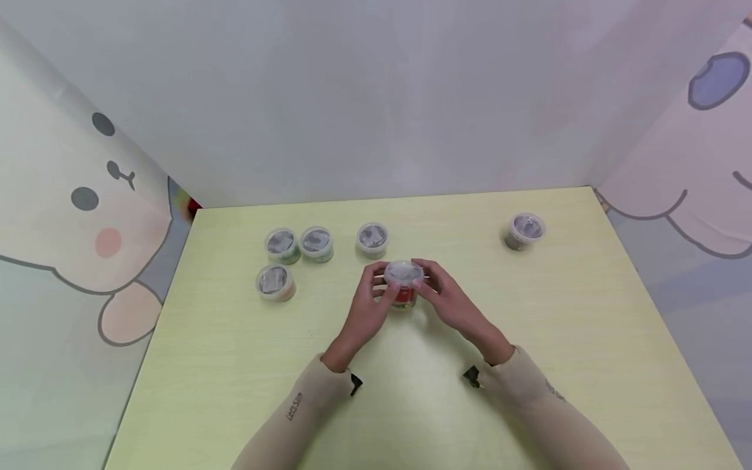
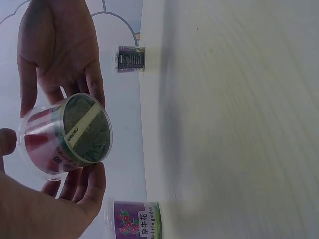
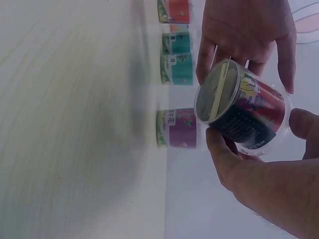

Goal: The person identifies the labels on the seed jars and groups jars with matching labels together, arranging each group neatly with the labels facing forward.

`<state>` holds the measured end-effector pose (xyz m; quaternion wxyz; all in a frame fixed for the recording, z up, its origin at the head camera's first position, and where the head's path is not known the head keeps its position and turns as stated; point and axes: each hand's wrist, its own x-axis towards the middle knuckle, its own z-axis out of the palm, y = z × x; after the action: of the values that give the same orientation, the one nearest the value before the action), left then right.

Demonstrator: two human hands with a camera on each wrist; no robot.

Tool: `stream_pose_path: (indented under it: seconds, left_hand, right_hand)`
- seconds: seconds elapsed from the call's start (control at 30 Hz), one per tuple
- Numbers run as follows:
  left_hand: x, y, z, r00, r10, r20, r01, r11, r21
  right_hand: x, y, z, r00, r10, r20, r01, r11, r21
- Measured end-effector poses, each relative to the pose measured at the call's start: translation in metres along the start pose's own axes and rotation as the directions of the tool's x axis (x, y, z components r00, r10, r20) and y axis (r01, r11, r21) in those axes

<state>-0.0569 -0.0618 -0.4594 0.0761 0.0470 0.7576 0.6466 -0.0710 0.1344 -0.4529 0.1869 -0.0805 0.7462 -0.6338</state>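
A small clear plastic cup (image 1: 404, 294) with a red label and a pale lid is raised off the table, tilted in both wrist views. Its base (image 2: 87, 128) shows dark contents and a pale strip across it. The left hand (image 1: 369, 308) grips it from the left, thumb near the lid rim and fingers curled behind. From the opposite side the right hand (image 1: 454, 303) holds the same cup (image 3: 259, 107), its thumb also up by the rim. A darker panel of print shows on the label in the right wrist view.
Behind the hands stands a purple-labelled cup (image 3: 177, 128). Three more lidded cups, one of them a front cup (image 1: 275, 282), cluster at the left, and a single cup (image 1: 525, 232) sits at the back right. A pale wall (image 1: 376, 98) borders the table's (image 1: 587, 339) far edge.
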Motion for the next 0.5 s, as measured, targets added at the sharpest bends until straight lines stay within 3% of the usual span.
stream_pose_path:
  seconds: [0.5]
  left_hand:
    - [-0.0006,0.0023,-0.0055,0.998,-0.007,0.055,0.008,1.000,-0.029]
  right_hand:
    - [-0.0034,-0.0036,-0.0005,1.000,-0.007,0.030,0.005,0.999,0.052]
